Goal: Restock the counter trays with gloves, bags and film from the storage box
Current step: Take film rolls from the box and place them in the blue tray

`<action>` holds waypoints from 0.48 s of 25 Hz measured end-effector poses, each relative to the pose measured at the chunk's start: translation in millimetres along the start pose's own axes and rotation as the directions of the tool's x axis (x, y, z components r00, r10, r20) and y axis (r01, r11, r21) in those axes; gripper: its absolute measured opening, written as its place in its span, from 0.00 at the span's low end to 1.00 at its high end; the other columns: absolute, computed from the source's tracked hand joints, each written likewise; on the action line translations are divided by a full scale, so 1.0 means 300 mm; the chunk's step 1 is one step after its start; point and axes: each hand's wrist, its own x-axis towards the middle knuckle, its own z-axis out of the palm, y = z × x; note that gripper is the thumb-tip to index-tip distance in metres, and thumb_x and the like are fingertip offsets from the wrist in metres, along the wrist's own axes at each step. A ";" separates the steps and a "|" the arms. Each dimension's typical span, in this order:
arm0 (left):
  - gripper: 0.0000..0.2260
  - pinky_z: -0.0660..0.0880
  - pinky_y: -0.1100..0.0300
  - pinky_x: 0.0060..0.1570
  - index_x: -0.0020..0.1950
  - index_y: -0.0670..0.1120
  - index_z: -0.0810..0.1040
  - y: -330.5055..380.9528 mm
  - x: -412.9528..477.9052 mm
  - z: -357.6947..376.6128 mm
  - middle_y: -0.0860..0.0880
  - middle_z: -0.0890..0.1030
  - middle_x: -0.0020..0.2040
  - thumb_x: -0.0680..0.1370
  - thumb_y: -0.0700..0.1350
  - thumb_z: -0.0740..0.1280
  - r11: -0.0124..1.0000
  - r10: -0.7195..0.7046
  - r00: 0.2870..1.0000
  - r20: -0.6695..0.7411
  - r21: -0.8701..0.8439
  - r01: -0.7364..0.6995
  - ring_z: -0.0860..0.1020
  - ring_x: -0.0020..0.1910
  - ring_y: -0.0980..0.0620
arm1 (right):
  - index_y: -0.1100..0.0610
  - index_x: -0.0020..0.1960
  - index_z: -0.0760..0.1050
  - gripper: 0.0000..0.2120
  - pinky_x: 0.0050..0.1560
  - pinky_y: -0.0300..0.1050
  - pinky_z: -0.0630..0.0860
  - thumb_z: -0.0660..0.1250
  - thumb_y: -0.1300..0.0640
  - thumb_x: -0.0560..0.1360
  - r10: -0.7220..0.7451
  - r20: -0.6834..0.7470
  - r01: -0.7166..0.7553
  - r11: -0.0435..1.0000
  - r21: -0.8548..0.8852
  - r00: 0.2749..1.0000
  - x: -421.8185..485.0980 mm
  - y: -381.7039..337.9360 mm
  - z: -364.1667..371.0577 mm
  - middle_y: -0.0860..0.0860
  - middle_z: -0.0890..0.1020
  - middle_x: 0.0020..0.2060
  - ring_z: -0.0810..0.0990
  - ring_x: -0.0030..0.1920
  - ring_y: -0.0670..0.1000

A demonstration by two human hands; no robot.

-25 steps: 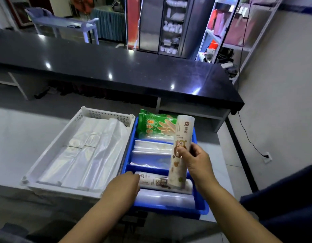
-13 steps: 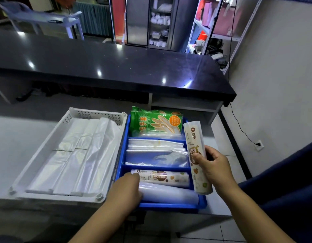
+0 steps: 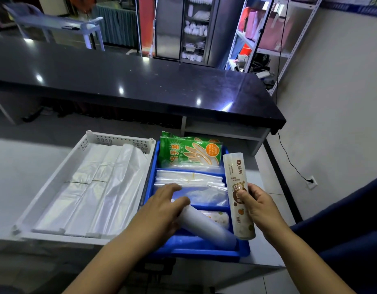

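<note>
2 rolls in hand: left hand (image 3: 162,211) curls round the plain roll (image 3: 208,229) in the tray (image 3: 204,252), near compartment; right hand (image 3: 259,206) grips the film roll (image 3: 236,172) upright. Slide the plain roll aside, then lay film flat.

Perforated tray (image 3: 119,142) sitting just left of divided tray (image 3: 194,252). Glove packs (image 3: 189,153) lying in its far compartment, flat bags (image 3: 189,177) in the middle, film rolls (image 3: 204,224) nearest. Counter (image 3: 141,81) standing behind.

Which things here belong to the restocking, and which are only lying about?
Job: blue tray, white tray, glove packs, clear bags, printed roll in right hand, plain roll in left hand.
Idle: black counter, metal shelf, wall socket.
</note>
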 end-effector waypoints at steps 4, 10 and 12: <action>0.23 0.77 0.61 0.49 0.55 0.63 0.70 -0.046 -0.016 -0.117 0.59 0.74 0.52 0.70 0.39 0.72 0.879 -0.099 0.994 0.049 -0.464 0.110 0.76 0.48 0.58 | 0.46 0.58 0.66 0.10 0.46 0.47 0.78 0.61 0.54 0.78 -0.049 0.076 0.056 0.995 -0.088 0.996 0.012 -0.008 -0.003 0.46 0.76 0.53 0.77 0.48 0.47; 0.18 0.75 0.55 0.47 0.51 0.65 0.75 -0.209 -0.113 -0.345 0.52 0.78 0.48 0.68 0.45 0.72 0.717 -0.494 0.784 -0.376 -0.686 0.123 0.76 0.46 0.55 | 0.39 0.50 0.69 0.13 0.38 0.34 0.78 0.71 0.50 0.71 -0.113 0.346 0.226 0.925 -0.307 0.932 0.003 0.012 0.052 0.38 0.75 0.51 0.78 0.50 0.44; 0.17 0.74 0.53 0.46 0.51 0.65 0.75 -0.241 -0.151 -0.381 0.57 0.77 0.47 0.68 0.47 0.72 0.747 -0.548 0.699 -0.459 -0.645 0.162 0.75 0.43 0.61 | 0.39 0.52 0.71 0.15 0.45 0.37 0.79 0.71 0.45 0.68 -0.147 0.394 0.322 0.845 -0.426 0.907 0.003 0.027 0.089 0.38 0.77 0.52 0.78 0.51 0.43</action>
